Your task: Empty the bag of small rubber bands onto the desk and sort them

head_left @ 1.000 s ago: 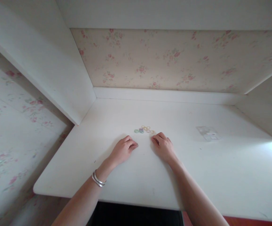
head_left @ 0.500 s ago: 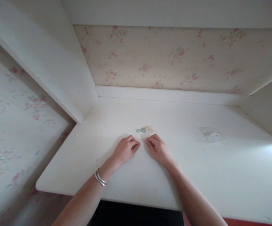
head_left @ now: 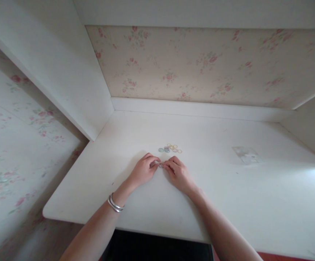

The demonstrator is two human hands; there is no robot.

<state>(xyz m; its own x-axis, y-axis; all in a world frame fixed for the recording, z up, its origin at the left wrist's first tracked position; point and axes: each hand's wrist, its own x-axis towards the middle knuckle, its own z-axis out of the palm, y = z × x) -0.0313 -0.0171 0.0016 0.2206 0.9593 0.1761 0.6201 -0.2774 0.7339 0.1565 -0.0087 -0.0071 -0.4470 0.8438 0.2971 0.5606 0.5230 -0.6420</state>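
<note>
Between my fingertips, low over the desk, is a small ring-like band (head_left: 161, 165), too small to make out fully. My left hand (head_left: 144, 169) pinches at its left side, thumb and forefinger closed together. From the right, my right hand (head_left: 178, 173) closes thumb and fingers on the same band. Just beyond my hands lies a loose cluster of small thin bands (head_left: 171, 148), some yellow, others greenish and purple. A silver bangle (head_left: 115, 203) circles my left wrist.
A clear plastic bag (head_left: 246, 156) lies flat on the white desk (head_left: 114, 145) to the right. A white side panel (head_left: 92, 108) rises on the left, and a floral-papered back wall (head_left: 174, 65) closes off the far side. A dark thread-like speck (head_left: 113, 183) lies near my left forearm.
My hands have come together. My left fingers now meet the small band beside my right fingertips, where a gap was before. The cluster of bands has stayed in place.
</note>
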